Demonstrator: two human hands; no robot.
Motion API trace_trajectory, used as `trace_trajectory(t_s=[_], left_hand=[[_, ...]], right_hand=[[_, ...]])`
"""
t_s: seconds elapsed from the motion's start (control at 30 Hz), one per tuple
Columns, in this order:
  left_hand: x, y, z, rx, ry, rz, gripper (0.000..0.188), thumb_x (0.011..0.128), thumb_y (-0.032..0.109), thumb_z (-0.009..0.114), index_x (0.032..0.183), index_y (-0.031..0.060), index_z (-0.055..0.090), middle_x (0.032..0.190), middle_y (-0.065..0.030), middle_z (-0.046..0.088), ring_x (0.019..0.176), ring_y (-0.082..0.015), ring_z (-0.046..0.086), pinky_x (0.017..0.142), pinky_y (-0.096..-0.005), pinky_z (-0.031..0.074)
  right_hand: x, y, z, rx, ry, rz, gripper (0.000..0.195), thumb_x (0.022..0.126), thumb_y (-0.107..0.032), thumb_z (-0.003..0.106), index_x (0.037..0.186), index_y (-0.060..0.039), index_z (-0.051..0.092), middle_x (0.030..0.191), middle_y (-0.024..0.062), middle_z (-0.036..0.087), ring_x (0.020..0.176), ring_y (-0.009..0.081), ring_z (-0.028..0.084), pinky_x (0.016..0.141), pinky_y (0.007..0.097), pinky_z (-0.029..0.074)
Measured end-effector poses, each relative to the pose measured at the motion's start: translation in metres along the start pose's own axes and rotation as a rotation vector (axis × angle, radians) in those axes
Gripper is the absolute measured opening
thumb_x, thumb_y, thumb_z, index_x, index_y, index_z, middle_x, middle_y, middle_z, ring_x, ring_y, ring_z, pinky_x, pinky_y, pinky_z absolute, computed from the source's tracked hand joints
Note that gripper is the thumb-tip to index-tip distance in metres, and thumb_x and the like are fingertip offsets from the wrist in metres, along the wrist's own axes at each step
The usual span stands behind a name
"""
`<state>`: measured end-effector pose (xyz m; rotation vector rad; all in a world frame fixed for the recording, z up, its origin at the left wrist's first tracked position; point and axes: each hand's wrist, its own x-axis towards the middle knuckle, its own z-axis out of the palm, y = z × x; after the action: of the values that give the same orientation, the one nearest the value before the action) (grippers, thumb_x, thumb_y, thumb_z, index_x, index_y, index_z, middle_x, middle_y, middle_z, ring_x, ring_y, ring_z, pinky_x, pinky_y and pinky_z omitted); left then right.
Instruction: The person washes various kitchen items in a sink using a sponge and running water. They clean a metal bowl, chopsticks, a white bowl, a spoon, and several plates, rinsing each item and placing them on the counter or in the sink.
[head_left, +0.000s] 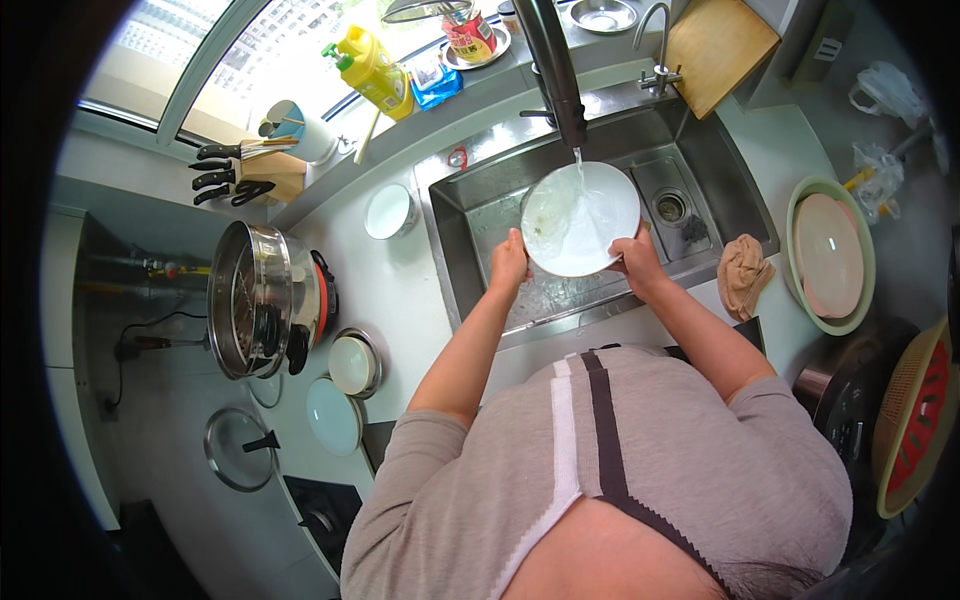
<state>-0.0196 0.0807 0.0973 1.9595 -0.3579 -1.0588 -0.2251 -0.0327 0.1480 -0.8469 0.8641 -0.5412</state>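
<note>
Between my two hands a white plate (559, 244) is held over the stainless steel sink (469, 206). My left hand (511, 259) grips its left rim and my right hand (637, 255) its lower right rim, thumb on top. Water (578, 161) runs from the dark faucet (574, 127) onto the plate and spreads over its surface. A small greenish bit lies on the plate's left part. The sink drain (670, 205) shows to the right, with a dark scrubber (696, 227) beside it.
A white bowl (389, 211) stands left of the sink. A tan cloth (742, 277) lies at its right edge, near a green basin (793, 285). Further left are a steel steamer pot (270, 300), stacked bowls (352, 365) and a knife block (281, 180). A cutting board (716, 52) leans behind.
</note>
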Motion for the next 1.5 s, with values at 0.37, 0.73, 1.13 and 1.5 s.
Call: trace_trajectory(t_s=[0.37,0.73,1.13,1.5], left_hand=[[0.022,-0.055,0.021,0.071,0.083,0.118,0.033,0.086,0.034,0.061,0.075,0.0026,0.061,0.061,-0.0042,0.057,0.044,-0.0099,0.045,0.04,-0.0249,0.031],[-0.039,0.01,0.056,-0.3,-0.208,-0.111,0.028,0.085,0.034,0.062,0.074,0.0086,0.056,0.052,0.0048,0.039,0.038,-0.0083,0.029,0.035,-0.0264,0.018],[-0.011,-0.014,0.046,0.016,-0.006,0.145,0.042,0.087,0.042,0.058,0.064,0.0064,0.061,0.048,-0.0009,0.045,0.04,-0.0157,0.04,0.042,-0.0319,0.027],[-0.043,0.003,0.057,-0.22,-0.254,-0.166,0.024,0.089,0.029,0.057,0.088,0.0053,0.052,0.071,-0.0029,0.053,0.054,-0.0129,0.05,0.048,-0.0269,0.047]], right_hand=[[0.006,0.011,-0.008,-0.118,-0.041,-0.005,0.066,0.06,0.002,0.049,0.124,-0.005,0.033,0.106,0.013,0.048,0.096,0.0249,0.056,0.065,0.0366,0.058],[0.009,0.015,-0.001,-0.115,0.042,-0.207,0.069,0.061,0.004,0.047,0.127,-0.007,0.033,0.114,0.0111,0.048,0.101,0.0243,0.054,0.084,0.0321,0.049],[-0.005,0.007,0.005,-0.205,0.057,-0.32,0.075,0.061,0.009,0.043,0.133,-0.0057,0.032,0.124,0.0108,0.042,0.12,0.0233,0.04,0.102,0.0297,0.029],[-0.008,0.006,0.003,-0.233,0.086,-0.471,0.073,0.063,0.009,0.038,0.135,-0.0053,0.032,0.126,0.0122,0.043,0.122,0.0229,0.04,0.105,0.0296,0.027]])
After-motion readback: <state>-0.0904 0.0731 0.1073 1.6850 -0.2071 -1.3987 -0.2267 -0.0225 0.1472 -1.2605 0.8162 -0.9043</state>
